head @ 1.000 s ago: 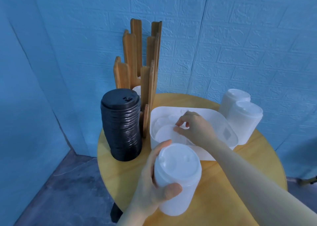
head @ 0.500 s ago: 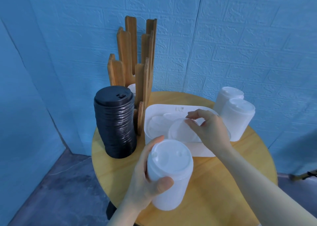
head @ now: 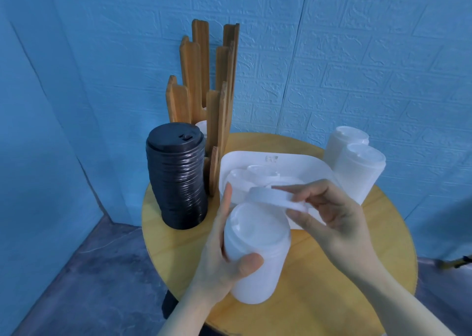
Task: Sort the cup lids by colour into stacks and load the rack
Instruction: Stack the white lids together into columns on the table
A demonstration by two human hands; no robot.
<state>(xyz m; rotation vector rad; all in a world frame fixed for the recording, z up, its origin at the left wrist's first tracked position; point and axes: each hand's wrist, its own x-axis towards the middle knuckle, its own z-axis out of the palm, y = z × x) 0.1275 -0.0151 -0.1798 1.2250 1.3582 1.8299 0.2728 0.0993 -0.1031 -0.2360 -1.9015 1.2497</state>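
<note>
My left hand (head: 219,261) grips a stack of white lids (head: 255,254) above the round wooden table (head: 383,233). My right hand (head: 329,215) pinches a single white lid (head: 275,197), tilted just over the top of that stack. Behind them lies a white tray (head: 293,162) with a few loose white lids (head: 245,180). At the left stands a tall stack of black lids (head: 176,177), beside the wooden rack (head: 204,85); a white lid stack (head: 201,127) peeks out inside the rack's base.
Two more white lid stacks (head: 357,172) lean at the table's far right. A blue brick-patterned wall rises close behind the table. Grey floor shows below at the left.
My right hand lifted one white lid out of the tray and carried it toward me, over the stack in my left hand. The left hand kept its hold.
</note>
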